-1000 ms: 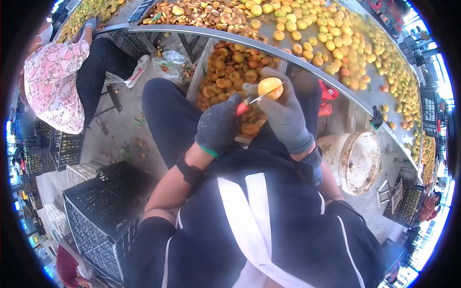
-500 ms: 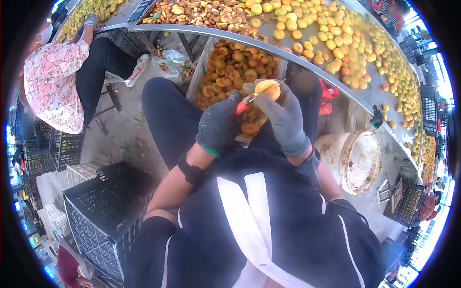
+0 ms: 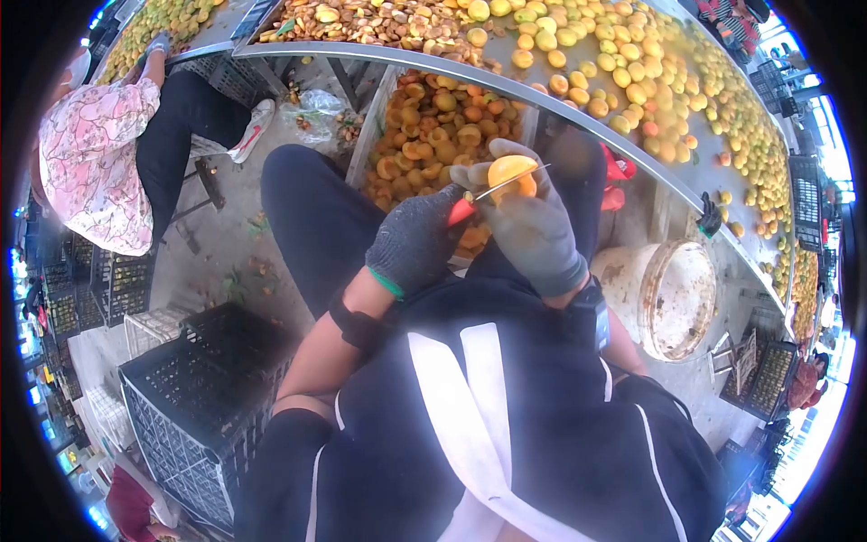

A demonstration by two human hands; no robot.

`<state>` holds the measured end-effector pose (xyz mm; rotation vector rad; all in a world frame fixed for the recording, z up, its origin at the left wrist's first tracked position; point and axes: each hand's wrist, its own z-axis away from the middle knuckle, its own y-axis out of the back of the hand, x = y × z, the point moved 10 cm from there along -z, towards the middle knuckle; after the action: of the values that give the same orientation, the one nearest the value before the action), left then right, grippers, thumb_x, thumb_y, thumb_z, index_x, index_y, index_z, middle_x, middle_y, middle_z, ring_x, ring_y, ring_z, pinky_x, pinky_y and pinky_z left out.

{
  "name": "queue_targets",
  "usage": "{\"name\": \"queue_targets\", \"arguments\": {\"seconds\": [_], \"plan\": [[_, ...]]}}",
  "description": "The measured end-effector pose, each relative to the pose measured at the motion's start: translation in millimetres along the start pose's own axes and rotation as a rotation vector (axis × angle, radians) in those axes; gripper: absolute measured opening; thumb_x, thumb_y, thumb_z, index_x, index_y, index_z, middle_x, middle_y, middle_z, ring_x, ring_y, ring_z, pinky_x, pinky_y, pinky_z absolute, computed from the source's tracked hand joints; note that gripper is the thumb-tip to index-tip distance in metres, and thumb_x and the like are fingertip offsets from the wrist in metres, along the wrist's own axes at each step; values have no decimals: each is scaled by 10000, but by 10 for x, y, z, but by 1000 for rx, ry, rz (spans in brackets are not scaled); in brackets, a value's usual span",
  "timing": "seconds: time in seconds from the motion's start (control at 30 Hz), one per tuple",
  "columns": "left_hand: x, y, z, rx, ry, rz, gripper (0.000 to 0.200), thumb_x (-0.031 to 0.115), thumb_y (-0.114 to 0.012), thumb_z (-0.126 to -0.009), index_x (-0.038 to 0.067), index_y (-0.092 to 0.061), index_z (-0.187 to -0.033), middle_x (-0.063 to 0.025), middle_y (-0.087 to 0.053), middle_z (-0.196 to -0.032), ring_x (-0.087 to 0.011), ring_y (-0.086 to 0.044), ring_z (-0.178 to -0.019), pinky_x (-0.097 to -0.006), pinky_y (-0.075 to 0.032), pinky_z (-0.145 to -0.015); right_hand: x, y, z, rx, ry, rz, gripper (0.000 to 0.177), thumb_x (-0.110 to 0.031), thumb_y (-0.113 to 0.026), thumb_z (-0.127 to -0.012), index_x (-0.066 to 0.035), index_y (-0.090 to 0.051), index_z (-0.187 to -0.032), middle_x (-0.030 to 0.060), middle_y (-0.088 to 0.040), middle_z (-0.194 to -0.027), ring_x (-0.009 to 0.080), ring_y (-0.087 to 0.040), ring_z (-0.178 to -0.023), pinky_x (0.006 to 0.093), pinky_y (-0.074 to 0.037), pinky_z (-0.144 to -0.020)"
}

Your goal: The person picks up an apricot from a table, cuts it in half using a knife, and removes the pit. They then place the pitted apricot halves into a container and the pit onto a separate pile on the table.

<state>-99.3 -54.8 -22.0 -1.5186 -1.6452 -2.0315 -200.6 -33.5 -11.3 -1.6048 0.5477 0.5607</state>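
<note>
Lots cut, lots left. Gripping fruit [image 3: 511,172] in right hand [image 3: 535,233], clenching knife [image 3: 492,190] in left hand [image 3: 411,244]. Halves [image 3: 433,135] in crate [image 3: 366,135], whole ones [image 3: 623,68] on tabletop [image 3: 361,51].

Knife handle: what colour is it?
Red; the head view shows the knife handle poking from the left hand.

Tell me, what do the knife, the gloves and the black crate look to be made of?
The knife: thin, shiny blade, likely steel; red handle, probably plastic. The left hand holding it wears a dark knit glove, the right hand holding the fruit a grey one; the woven texture suggests fabric. The crate: matte black lattice walls, apparently moulded plastic.
</note>
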Motion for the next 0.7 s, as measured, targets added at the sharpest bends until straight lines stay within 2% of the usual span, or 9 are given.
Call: {"name": "queue_targets", "arguments": {"seconds": [0.07, 0.17, 0.23, 0.33, 0.43, 0.53, 0.57, 0.63, 0.7], "plan": [[-50, -24, -16, -59, 4, 78, 229, 210, -628, -891, 35, -593, -1034, -223, -641, -833, -400, -635, -792, -458, -502, -685, 70, 61, -17, -41, -17, -140, 394, 23, -544, -879, -15, -525, -1270, 156, -626, -1155, 281, -604, -1139, 373, -467, -1002], [-130, -9, 39, -146, 17, 279, 207, 158, -655, -876, 37, -601, -1035, -166, -652, -856, -319, -646, -769, -389, -512, -695, 23, 506, 52, 207, 142, 453, 367, -49, -528, -892, -36, -538, -1259, 164, -602, -1183, 265, -606, -1088, 361, -484, -951], [-218, 13, 86, -174, 25, 403, 210, 115, -683, -858, 42, -609, -1040, -113, -662, -877, -256, -647, -750, -348, -515, -691, 374, 750, 91, 221, -233, -266, 387, -147, -516, -897, -48, -527, -1271, 127, -597, -1169, 260, -593, -981, 375, -489, -872], [-355, 90, 101, -144, 126, 1013, 194, 112, -701, -854, 70, -607, -1018, -26, -627, -877, -132, -591, -677, -220, -456, -562, 548, 690, 26, 62, -428, -590, 383, -210, -493, -927, -44, -528, -1270, 128, -602, -1147, 217, -576, -893, 332, -490, -744], [-665, 35, 138, -65, 407, 1151, 193, 115, -694, -857, 69, -595, -1017, -25, -603, -826, -111, -562, -587, -210, -416, -469, 637, 940, 120, 513, -563, -210, 342, -234, -518, -941, -23, -550, -1208, 110, -601, -1075, 182, -559, -850, 281, -451, -630], [-704, 78, 96, -51, 428, 1169, 189, 114, -674, -871, 71, -577, -1027, -15, -579, -769, -99, -518, -503, -209, -371, -405, 639, 998, 74, 528, -523, -156, 341, -219, -506, -948, -24, -530, -1227, 122, -601, -1126, 195, -572, -851, 260, -444, -597], [-685, 81, 78, -50, 430, 1171, 189, 114, -674, -871, 71, -577, -1027, -15, -579, -769, -99, -518, -503, -209, -371, -405, 645, 1071, 84, 529, -525, -155, 341, -219, -506, -948, -24, -530, -1227, 122, -601, -1126, 195, -572, -851, 260, -444, -597], [-630, 158, 25, 52, 397, 1265, 186, 105, -662, -878, 67, -562, -1031, -3, -552, -711, -94, -477, -467, -206, -339, -382, 669, 554, 21, -20, -617, -497, 359, -187, -473, -964, -23, -500, -1282, 139, -594, -1185, 219, -601, -876, 269, -519, -663], [-553, 179, -42, 43, 372, 1329, 182, 100, -656, -884, 65, -557, -1033, -8, -543, -698, -93, -470, -462, -203, -331, -377, 672, 550, 80, 71, -620, -364, 371, -176, -458, -972, -24, -485, -1309, 143, -590, -1203, 227, -613, -903, 285, -541, -720]]}}
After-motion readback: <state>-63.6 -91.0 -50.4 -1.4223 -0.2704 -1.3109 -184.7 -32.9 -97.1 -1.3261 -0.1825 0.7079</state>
